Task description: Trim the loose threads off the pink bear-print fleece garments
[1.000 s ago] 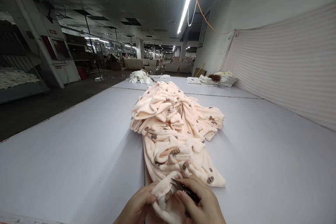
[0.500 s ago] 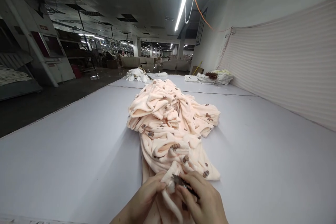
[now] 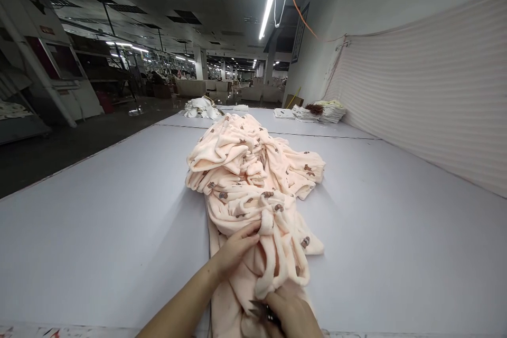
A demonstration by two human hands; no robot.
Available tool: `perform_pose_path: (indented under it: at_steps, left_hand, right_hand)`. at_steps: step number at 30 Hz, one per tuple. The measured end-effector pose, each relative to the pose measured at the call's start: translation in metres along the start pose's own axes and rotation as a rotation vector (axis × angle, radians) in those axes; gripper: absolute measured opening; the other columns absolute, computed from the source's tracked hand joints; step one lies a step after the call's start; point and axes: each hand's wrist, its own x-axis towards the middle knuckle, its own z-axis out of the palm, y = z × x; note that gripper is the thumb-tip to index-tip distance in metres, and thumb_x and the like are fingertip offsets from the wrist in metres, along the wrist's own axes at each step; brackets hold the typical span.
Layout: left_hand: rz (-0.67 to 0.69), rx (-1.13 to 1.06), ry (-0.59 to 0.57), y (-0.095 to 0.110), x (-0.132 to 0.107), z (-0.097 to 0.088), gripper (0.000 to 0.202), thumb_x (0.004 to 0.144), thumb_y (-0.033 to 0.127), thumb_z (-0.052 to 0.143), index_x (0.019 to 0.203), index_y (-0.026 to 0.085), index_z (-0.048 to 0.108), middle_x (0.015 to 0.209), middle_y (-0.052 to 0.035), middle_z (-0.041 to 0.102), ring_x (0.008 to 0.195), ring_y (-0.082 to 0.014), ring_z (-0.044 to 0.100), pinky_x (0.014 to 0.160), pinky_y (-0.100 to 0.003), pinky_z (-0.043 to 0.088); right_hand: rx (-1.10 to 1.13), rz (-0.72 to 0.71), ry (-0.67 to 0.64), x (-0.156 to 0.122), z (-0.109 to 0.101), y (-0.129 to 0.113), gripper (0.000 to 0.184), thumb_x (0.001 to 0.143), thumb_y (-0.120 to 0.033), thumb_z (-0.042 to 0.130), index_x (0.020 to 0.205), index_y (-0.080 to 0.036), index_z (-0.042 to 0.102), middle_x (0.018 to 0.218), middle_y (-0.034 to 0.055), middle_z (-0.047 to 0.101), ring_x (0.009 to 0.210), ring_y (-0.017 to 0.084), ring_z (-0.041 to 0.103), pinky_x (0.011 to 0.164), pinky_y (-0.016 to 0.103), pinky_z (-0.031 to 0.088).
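Observation:
A heap of pale peach plush fabric (image 3: pixel 233 142), printed with small brown bears, lies along the middle of the table. Near its front end my left hand (image 3: pixel 233 252) pinches a folded edge of the cloth between thumb and fingers. Lower and to the right, my right hand (image 3: pixel 295 314) is closed around dark thread snips (image 3: pixel 259 309), whose pointed blades face left. A hanging loop of the fabric edge drops to the fingers of that hand, which partly hide it. The snips' handles are mostly covered by my palm.
The heap rests on a wide pale table (image 3: pixel 119 243). At its far end are a crumpled white cloth pile (image 3: pixel 201 108) and folded white stacks (image 3: pixel 330 112). A striped pinkish sheet (image 3: pixel 428 95) hangs along the right side.
My left hand has moved up and forward with the cloth edge, while my right hand with the snips has come down towards me. The hands are farther apart and the edge hangs in loops.

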Motion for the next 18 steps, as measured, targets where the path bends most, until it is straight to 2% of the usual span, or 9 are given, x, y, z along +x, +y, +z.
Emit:
perform_pose_path:
  at_steps: [2,4,6,7,8,10,12,15,18]
  left_hand:
    - [0.028,0.036,0.057,0.000,-0.021,-0.004,0.039,0.084,0.023,0.052,0.123,0.022,0.058,0.133,-0.0047,0.056,0.128,-0.0231,0.043,0.111,-0.037,0.027]
    - [0.076,0.218,0.265,-0.006,-0.045,-0.002,0.031,0.085,0.027,0.055,0.115,0.023,0.060,0.118,-0.0046,0.063,0.117,-0.0226,0.051,0.102,-0.033,0.036]
    - [0.061,0.473,0.503,-0.018,-0.066,0.007,0.015,0.084,0.033,0.056,0.094,0.023,0.060,0.085,-0.0010,0.064,0.085,-0.0195,0.060,0.078,-0.027,0.045]
    - [-0.010,0.539,0.518,-0.025,-0.074,0.013,0.014,0.083,0.036,0.057,0.083,0.022,0.056,0.070,0.0022,0.058,0.068,-0.0165,0.057,0.064,-0.024,0.044]
    - [-0.077,0.554,0.465,-0.032,-0.078,0.019,0.018,0.080,0.038,0.060,0.078,0.022,0.053,0.063,0.0044,0.053,0.058,-0.0143,0.052,0.055,-0.023,0.040]
    - [-0.100,0.477,0.347,-0.042,-0.079,0.031,0.020,0.075,0.037,0.065,0.079,0.021,0.052,0.065,0.0043,0.053,0.059,-0.0137,0.052,0.055,-0.022,0.039]
    - [-0.050,0.345,0.310,-0.047,-0.075,0.037,0.018,0.079,0.037,0.059,0.081,0.021,0.052,0.071,0.0025,0.055,0.066,-0.0149,0.053,0.060,-0.022,0.041]
    - [0.062,0.266,0.395,-0.046,-0.074,0.035,0.022,0.089,0.042,0.043,0.084,0.022,0.049,0.072,0.0019,0.051,0.064,-0.0141,0.049,0.059,-0.022,0.041]
    - [0.204,0.355,0.509,-0.046,-0.081,0.030,0.021,0.088,0.043,0.045,0.086,0.023,0.049,0.076,0.0001,0.054,0.065,-0.0145,0.050,0.059,-0.022,0.041]
  right_hand:
    - [0.145,-0.005,0.009,0.008,-0.013,-0.001,0.021,0.065,-0.008,0.052,0.079,-0.022,0.056,0.084,0.0008,0.063,0.081,0.019,0.057,0.071,0.026,0.041]
    - [0.339,0.054,0.027,0.015,-0.028,-0.004,0.004,0.076,-0.017,0.050,0.075,-0.021,0.050,0.077,-0.0006,0.055,0.075,0.017,0.051,0.067,0.025,0.039]
    - [0.538,0.110,0.035,0.021,-0.039,-0.009,0.011,0.084,-0.027,0.048,0.075,-0.020,0.048,0.076,-0.0014,0.048,0.075,0.016,0.046,0.068,0.025,0.038]
    - [0.632,0.131,0.028,0.023,-0.043,-0.012,0.014,0.086,-0.030,0.048,0.076,-0.020,0.047,0.077,-0.0017,0.047,0.076,0.016,0.045,0.069,0.025,0.038]
    - [0.713,0.144,0.017,0.025,-0.045,-0.015,0.016,0.086,-0.033,0.048,0.077,-0.020,0.048,0.077,-0.0018,0.046,0.077,0.015,0.045,0.069,0.025,0.037]
    - [0.787,0.145,-0.014,0.028,-0.046,-0.019,0.019,0.086,-0.036,0.051,0.078,-0.019,0.048,0.076,-0.0023,0.044,0.076,0.015,0.043,0.069,0.025,0.037]
    - [0.732,0.135,0.008,0.029,-0.046,-0.020,0.021,0.086,-0.037,0.051,0.076,-0.019,0.047,0.074,-0.0028,0.042,0.073,0.014,0.041,0.066,0.025,0.036]
    - [0.516,0.089,0.153,0.026,-0.045,-0.014,0.019,0.087,-0.033,0.048,0.073,-0.021,0.043,0.071,-0.0033,0.041,0.069,0.014,0.041,0.063,0.024,0.035]
    - [0.310,0.022,0.253,0.021,-0.045,-0.008,0.015,0.085,-0.026,0.048,0.072,-0.021,0.042,0.069,-0.0037,0.043,0.065,0.013,0.042,0.059,0.023,0.035]
